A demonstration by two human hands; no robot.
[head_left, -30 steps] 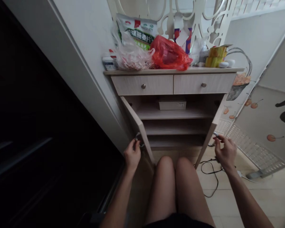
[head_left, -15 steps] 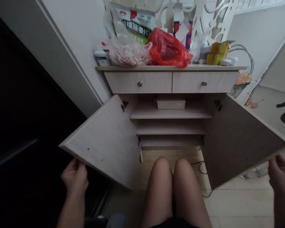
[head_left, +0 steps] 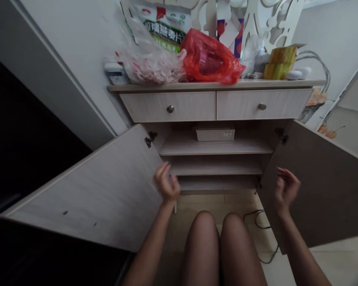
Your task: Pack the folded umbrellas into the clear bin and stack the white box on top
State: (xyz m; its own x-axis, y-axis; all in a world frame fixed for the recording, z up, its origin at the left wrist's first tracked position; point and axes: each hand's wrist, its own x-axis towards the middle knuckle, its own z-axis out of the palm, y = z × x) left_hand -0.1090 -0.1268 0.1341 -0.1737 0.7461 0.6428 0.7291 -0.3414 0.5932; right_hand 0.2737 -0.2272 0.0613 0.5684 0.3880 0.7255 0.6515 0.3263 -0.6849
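Both doors of the pale wooden cabinet stand wide apart. My left hand, a little blurred, hovers before the inner face of the left door, its fingers loosely bent and apart from the thumb. My right hand is raised in front of the right door, fingers half curled, with nothing in it. Between the hands, a light-coloured flat box lies on the upper shelf, in shadow towards its back. Neither hand appears to touch a door.
On the cabinet top lie a red plastic bag, a clear bag, an oat packet, a white bottle and a yellow pack. Two drawers with round knobs are closed. A black cable crosses the floor.
Both hands have let go of the door edges and moved inward, towards the shelves. The doors have swung further outward, and the view has come nearer to the cabinet.
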